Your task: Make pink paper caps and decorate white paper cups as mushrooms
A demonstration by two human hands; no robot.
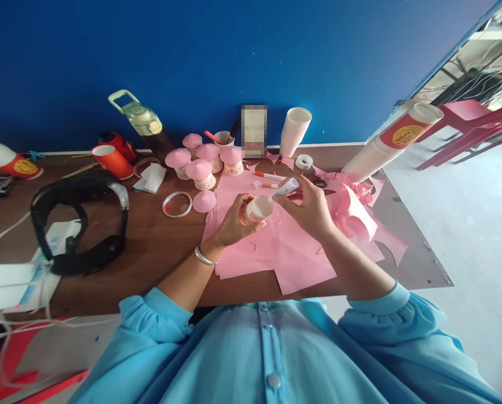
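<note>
My left hand (235,223) is wrapped round a small patterned paper cup (259,209), tilted so its rim faces up and to the right. In my right hand (311,206) is a white glue stick (287,187), its tip at or very near the cup's rim. Below both hands lie sheets of pink paper (246,255). Up and to the left stand several patterned cups topped with pink paper cones (201,170). A loose pink cone (204,201) lies in front of them, beside a roll of clear tape (177,205).
Pink paper scraps (356,216) and a leaning stack of cups (386,147) lie on the right. Behind stand a phone (254,132), another cup stack (295,132) and a bottle (145,123). A black headset-like band (80,224) and white cables occupy the left.
</note>
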